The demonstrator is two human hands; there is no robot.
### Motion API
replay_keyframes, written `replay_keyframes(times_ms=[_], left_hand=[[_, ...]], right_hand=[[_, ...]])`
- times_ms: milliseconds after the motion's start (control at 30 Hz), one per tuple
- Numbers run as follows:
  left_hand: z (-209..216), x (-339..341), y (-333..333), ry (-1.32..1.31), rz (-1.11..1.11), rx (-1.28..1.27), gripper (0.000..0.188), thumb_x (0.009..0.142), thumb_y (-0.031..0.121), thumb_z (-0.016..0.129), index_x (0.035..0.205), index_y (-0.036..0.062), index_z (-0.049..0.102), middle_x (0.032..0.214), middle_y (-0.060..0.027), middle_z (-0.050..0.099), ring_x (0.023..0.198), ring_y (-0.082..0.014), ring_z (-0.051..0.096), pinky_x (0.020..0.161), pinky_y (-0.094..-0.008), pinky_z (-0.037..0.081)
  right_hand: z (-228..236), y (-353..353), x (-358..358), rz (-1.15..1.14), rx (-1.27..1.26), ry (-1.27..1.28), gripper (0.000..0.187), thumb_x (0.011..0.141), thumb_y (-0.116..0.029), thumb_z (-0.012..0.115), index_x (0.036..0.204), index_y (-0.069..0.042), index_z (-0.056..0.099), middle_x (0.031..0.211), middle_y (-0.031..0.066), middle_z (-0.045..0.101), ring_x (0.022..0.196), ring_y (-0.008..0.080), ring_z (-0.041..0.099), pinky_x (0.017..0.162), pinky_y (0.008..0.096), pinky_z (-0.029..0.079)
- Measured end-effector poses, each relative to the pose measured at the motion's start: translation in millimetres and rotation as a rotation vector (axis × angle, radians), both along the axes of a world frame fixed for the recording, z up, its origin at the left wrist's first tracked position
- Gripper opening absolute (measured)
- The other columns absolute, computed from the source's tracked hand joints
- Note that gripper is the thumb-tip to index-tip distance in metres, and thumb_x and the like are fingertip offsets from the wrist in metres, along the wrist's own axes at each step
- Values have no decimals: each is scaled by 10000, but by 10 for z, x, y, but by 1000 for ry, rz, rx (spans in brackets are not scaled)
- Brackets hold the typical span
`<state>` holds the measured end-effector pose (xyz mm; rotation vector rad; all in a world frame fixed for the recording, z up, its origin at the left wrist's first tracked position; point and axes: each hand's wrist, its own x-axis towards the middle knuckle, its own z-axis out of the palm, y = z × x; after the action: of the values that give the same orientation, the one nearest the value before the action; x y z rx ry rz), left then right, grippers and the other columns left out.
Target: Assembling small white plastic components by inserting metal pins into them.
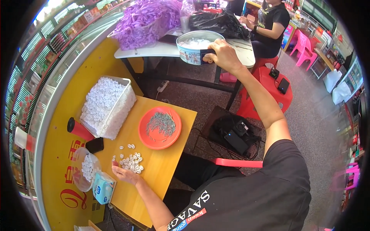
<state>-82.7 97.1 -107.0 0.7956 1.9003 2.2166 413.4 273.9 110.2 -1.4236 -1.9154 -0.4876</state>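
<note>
Stretched out over the far white table, my right hand (pixel 224 57) grips the near right side of a round light-blue tin (pixel 189 56). Whitish contents fill the tin; I cannot make out what they are. My left hand (pixel 127 175) is low over the yellow wooden table, its fingertips closed at a small white plastic piece (pixel 114 158). Beside those fingers lies a loose pile of white two-holed plastic pieces (pixel 133 163). Beyond the pile, a red-orange bowl (pixel 143 141) holds many small grey metal parts.
A white basket (pixel 126 96) heaped with white pieces stands at the table's left, near a red cup (pixel 81 129), dark phone (pixel 95 145), clear tub (pixel 79 181) and tissue pack (pixel 104 188). Purple strips (pixel 146 23) and a black bag (pixel 219 24) lie on the white table (pixel 246 54). Someone sits beyond.
</note>
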Motion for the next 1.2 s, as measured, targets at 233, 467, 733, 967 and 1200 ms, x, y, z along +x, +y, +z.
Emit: replay_keyframes(times_ms=[233,467,733,967,1200], left_hand=[[5,20,-7,6,-8,16,457,1046,314,411,1197,-84,579,1163,-168,616,1081,-246,575,980,-356,437],[-3,3,-18,24,-6,1,454,1047,310,408,1198,-84,577,1158,-164,617,1083,-241,572,985,-354,431],[-1,2,-15,-18,-28,17,461,1049,315,403,1209,-84,568,1175,-166,608,1095,-242,569,991,-356,430],[35,57,-20,-40,-30,37,452,1049,305,405,1211,-86,564,1177,-170,609,1099,-243,572,994,-353,430],[-7,-3,-13,-36,-39,23,456,1050,308,396,1205,-86,566,1183,-173,609,1108,-246,570,999,-359,428]], right_hand=[[-13,50,329,167,-8,32,315,760,-211,752,963,13,662,971,163,623,973,349,602,853,398,490],[144,-27,524,-12,-12,-48,348,779,-260,734,975,21,672,986,161,637,1021,329,596,871,397,485],[-57,103,518,-141,-39,-15,345,770,-298,741,972,-23,686,981,148,634,999,320,605,842,407,497],[-136,161,266,-116,20,5,368,762,-322,754,1004,-51,698,1041,139,633,1027,321,592,861,408,507],[-55,77,-229,-204,264,-188,460,801,-378,725,1160,-98,657,1184,115,603,1140,315,531,983,483,400]])
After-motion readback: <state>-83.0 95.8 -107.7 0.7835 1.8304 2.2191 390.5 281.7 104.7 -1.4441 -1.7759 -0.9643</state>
